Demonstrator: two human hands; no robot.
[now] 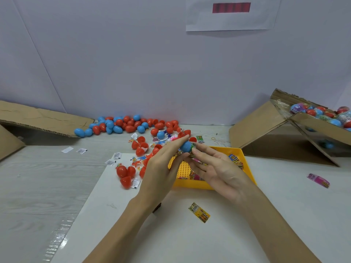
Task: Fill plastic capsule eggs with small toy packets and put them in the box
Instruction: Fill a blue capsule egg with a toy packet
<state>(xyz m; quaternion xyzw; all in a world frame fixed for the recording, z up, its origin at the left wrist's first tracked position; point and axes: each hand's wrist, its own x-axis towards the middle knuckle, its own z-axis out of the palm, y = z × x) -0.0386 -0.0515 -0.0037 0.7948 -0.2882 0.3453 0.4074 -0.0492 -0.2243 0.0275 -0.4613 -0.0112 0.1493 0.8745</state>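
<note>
Blue egg [186, 145] is held above the yellow tray [245, 156], pinched between left hand [163, 164] and right hand [214, 168] fingertips. Judged light, rigid, smooth, likely slippery. Grip each half near the seam.

Bright, even light; soft shadows; wide-angle edge distortion.

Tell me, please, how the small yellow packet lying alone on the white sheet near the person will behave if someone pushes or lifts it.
The yellow packet lies flat and thin on the white sheet, so it would probably slide, not roll. It looks like printed film, likely light and a little floppy when lifted. Being so flat, it may need pinching at an edge.
</note>
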